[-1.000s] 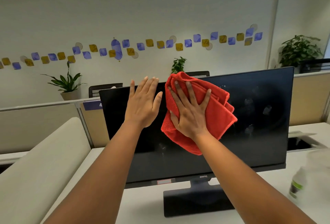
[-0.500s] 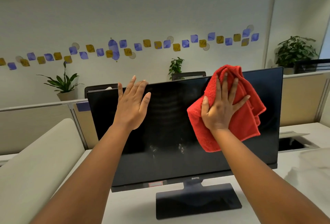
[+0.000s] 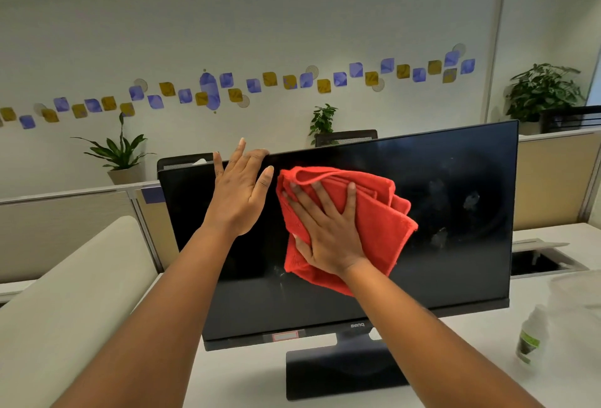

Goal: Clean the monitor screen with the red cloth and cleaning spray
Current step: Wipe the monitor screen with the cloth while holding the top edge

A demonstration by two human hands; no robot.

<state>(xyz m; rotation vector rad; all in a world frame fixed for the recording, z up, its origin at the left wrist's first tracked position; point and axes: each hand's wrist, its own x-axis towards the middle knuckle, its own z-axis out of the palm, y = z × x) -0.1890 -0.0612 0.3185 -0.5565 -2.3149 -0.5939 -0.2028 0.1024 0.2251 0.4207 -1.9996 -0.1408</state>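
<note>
A: Two hands are on the monitor (image 3: 439,277). The right hand (image 3: 328,232) lies flat, fingers spread, and presses the folded red cloth (image 3: 380,222) on the middle of the screen. The left hand (image 3: 239,193) is open and holds nothing; its fingertips rest on the top edge.

B: What could go wrong?

A: I think a hard push may tip the monitor backward. Smears stay at the right side. The spray bottle (image 3: 530,336) stands on the desk (image 3: 240,375), near the right elbow, which may knock it.

B: Any writing?

A: "BenQ" on the lower frame. The bottle label is blurred.

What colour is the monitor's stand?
Black, or very dark; the head view shows the monitor's stand on the white desk.
</note>
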